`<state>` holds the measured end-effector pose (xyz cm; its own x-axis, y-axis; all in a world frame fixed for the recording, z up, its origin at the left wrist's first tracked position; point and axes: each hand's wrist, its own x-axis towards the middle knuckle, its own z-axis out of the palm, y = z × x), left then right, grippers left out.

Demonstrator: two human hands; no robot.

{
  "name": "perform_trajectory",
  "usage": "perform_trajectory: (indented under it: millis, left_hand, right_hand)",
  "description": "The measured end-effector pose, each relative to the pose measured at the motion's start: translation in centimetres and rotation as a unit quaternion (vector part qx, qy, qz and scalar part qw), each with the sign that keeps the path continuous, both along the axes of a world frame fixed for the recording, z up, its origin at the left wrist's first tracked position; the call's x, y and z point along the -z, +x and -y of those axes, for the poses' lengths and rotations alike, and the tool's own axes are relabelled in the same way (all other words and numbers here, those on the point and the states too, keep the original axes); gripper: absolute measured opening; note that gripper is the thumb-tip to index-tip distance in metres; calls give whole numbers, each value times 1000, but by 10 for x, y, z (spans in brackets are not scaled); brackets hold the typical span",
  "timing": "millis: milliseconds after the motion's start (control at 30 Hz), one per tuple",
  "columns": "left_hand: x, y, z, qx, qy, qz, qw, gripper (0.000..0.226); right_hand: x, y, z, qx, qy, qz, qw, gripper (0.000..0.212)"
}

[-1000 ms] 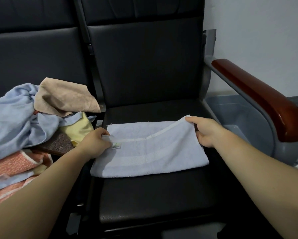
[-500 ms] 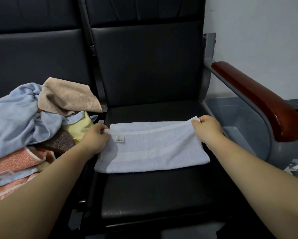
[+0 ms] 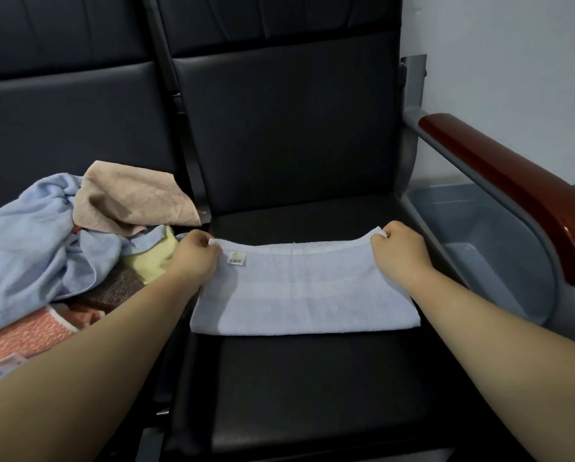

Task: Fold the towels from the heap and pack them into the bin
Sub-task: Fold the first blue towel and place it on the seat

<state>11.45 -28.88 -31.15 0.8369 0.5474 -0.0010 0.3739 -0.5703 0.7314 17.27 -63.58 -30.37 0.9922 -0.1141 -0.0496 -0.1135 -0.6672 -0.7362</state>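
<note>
Pale blue towel [image 3: 299, 291] flat on seat [image 3: 312, 378], long axis left-right. Left hand [image 3: 196, 258], right hand [image 3: 401, 251] pinch its far corners. Bin [image 3: 479, 235] right of towel, nearer right hand.

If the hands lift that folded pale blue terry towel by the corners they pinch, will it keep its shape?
Probably not: the folded pale blue terry towel sags between the left hand and right hand along its far edge, so it looks floppy. Likely light, since corner pinches raise that edge. Its loose layers may well fall open when lifted.
</note>
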Motion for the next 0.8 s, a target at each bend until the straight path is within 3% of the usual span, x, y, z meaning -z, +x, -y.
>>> perform_trajectory:
  millis: [267, 433, 600, 700, 800]
  left_hand:
    - [17, 22, -3, 25, 172, -103, 979, 20]
    - [25, 29, -1, 19, 163, -104, 981, 27]
    - [30, 23, 8, 6, 137, -79, 987, 22]
    - [24, 12, 18, 12, 101, -53, 993, 23]
    - [18, -2, 28, -3, 130, -72, 989, 27]
  right_hand:
    - [12, 21, -1, 7, -75, -27, 997, 30]
    - [17, 28, 0, 17, -94, -23, 995, 30]
    - [18, 24, 3, 17, -44, -14, 999, 21]
    - [12, 12, 0, 10, -10, -17, 1000, 43]
    - [7, -4, -3, -18, -72, -4, 997, 57]
